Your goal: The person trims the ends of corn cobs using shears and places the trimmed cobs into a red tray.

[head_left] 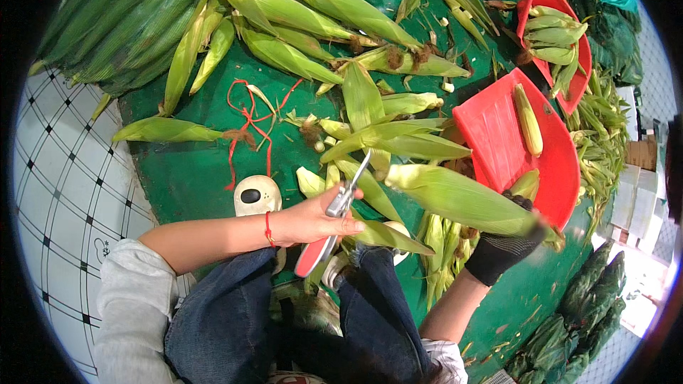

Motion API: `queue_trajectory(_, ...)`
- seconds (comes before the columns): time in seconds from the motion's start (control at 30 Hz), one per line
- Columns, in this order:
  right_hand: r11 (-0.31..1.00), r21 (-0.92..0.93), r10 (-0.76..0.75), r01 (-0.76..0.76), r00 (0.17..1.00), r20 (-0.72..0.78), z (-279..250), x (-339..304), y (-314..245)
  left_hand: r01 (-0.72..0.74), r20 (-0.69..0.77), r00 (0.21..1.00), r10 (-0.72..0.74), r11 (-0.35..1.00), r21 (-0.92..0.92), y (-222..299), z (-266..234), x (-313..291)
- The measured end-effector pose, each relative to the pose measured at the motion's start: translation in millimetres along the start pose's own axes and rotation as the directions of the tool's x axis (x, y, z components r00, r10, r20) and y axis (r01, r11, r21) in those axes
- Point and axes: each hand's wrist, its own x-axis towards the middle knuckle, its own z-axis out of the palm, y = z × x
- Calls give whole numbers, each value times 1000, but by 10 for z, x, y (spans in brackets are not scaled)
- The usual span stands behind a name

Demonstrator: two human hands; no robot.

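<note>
My bare left hand [313, 219] is closed round a folding knife [340, 203] with a grey and red handle. Its blade points up and away, near the stem end of an ear of corn. My right hand [506, 243], in a black glove, grips that husk-covered ear of corn [455, 198] by its silk end. The thick pale stem end points left, toward the blade. Loose green husk leaves [398, 139] lie just beyond the knife, and others rest below it. A red scoop [498, 128] stands beyond my right hand, with a peeled ear [528, 119] in it.
Unhusked ears [306, 14] are heaped at the far middle, beside a full green mesh sack [128, 21] at far left. Another red scoop [580, 64] holds several ears. Husks [597, 142] pile up on the right. Red string [249, 117] lies on the green floor covering [178, 171].
</note>
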Motion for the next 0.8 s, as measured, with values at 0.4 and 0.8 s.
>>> queue_trajectory(0.4, 878, -464, 73, -117, 991, -110, 332, -243, 459, -72, 159, 986, 43, 980, 183, 59, -162, 86)
queue_trajectory(0.8, 949, 15, 313, -314, 949, 37, 65, -322, 982, -244, 15, 960, 280, 808, 537, -100, -171, 77)
